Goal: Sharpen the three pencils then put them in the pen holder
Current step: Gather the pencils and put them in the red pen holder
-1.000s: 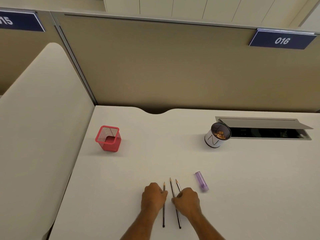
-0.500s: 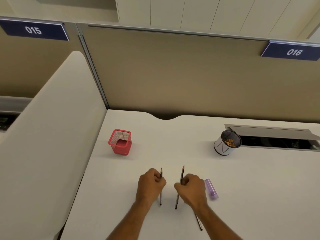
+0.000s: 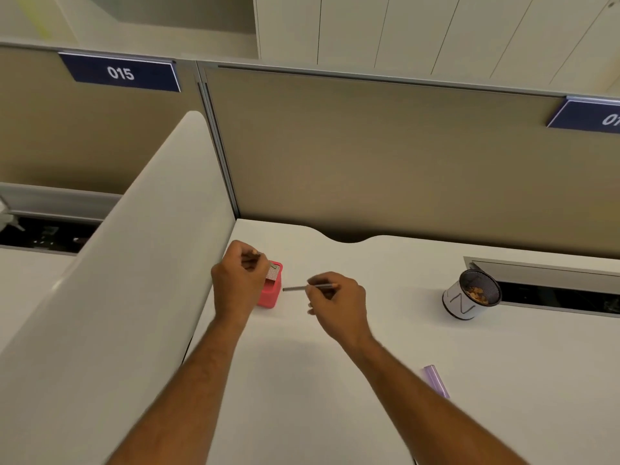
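Both hands have risen from the lower centre of the frame, where they gripped pencils on the desk half a second ago, to the middle, beside the red holder. Working left to right, I see a white divider panel [image 3: 110,280] sloping across the left side. Next comes my left hand [image 3: 238,283], curled into a loose fist directly over the red mesh pen holder [image 3: 272,290]; it seems to be pinching a pencil point-up, though the fingers hide most of it. Just right of the holder, my right hand [image 3: 335,303] pinches a second pencil [image 3: 295,288], lying nearly level with its blunt end aimed at the holder. I cannot find the third pencil. Further right, low in the frame, lies the purple sharpener [image 3: 436,380], and a dark cup of shavings [image 3: 469,297] stands at mid right. I judge the risk to be this: the holder is small and light, so a pencil jabbed against its rim could tip it or bounce out.
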`<action>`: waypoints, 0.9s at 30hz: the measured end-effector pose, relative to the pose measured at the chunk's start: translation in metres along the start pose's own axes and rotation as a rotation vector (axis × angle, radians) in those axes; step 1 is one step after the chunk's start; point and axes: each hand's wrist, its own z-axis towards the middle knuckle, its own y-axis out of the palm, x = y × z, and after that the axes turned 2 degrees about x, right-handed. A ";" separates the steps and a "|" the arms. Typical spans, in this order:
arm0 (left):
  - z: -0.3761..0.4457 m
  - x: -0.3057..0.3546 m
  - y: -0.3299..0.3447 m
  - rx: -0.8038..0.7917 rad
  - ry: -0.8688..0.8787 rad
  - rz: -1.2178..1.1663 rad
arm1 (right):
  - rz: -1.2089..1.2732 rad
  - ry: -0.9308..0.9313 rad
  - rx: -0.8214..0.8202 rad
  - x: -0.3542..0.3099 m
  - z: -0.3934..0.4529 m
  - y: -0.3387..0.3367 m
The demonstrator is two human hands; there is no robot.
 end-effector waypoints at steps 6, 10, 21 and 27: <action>-0.006 -0.041 0.012 -0.122 -0.020 0.118 | -0.133 -0.075 -0.058 -0.008 0.021 0.037; -0.010 -0.062 0.016 -0.168 -0.054 0.136 | -0.282 -0.071 -0.135 -0.002 0.033 0.057; -0.014 -0.086 0.028 -0.210 -0.048 0.164 | -0.493 -0.099 -0.268 0.019 0.047 0.086; -0.019 -0.090 0.030 -0.210 -0.003 0.203 | -0.551 -0.108 -0.287 0.027 0.048 0.090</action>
